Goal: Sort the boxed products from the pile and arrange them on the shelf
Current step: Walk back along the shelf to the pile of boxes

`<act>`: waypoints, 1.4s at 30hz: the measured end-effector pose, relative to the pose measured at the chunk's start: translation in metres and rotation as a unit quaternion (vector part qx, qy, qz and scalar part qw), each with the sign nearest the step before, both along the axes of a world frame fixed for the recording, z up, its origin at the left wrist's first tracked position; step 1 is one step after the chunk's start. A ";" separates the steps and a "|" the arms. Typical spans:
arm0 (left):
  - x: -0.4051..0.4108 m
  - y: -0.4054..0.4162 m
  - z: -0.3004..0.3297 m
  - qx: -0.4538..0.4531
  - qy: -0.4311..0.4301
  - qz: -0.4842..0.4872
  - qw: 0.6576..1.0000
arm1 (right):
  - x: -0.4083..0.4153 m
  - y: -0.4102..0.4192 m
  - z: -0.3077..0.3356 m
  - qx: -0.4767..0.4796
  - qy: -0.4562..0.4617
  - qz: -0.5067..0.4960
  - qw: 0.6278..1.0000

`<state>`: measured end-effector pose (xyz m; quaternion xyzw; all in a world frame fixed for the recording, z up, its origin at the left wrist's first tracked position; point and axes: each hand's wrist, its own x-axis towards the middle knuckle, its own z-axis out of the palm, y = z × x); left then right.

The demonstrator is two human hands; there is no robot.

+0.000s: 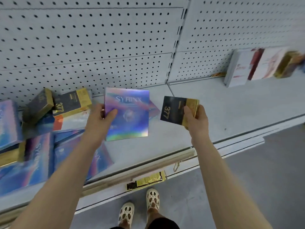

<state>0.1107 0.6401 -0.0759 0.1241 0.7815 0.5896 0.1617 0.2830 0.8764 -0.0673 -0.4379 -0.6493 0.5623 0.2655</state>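
Mid-sort, early. Left hand (pixel 102 117) grip clamped on the left edge of a flat holographic purple-blue square box (pixel 127 114), held above the grey metal shelf (pixel 231 109). Right hand (pixel 196 119) grip clamped on the gold end of a slim black-and-gold carton marked 377 (pixel 177 109), also off the shelf. Done: a short row of upright white, red and gold boxes (pixel 257 65) stands at far right against the pegboard. Left: jumbled pile of holographic and black-gold boxes (pixel 41 129) on the shelf's left end, most of the job by my read. One gold packet (pixel 146 180) lies on the floor below.
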 end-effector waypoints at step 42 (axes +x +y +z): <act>0.362 0.545 0.018 0.189 -0.133 -0.189 0.955 | 0.432 0.414 0.032 0.084 -0.041 -0.245 0.965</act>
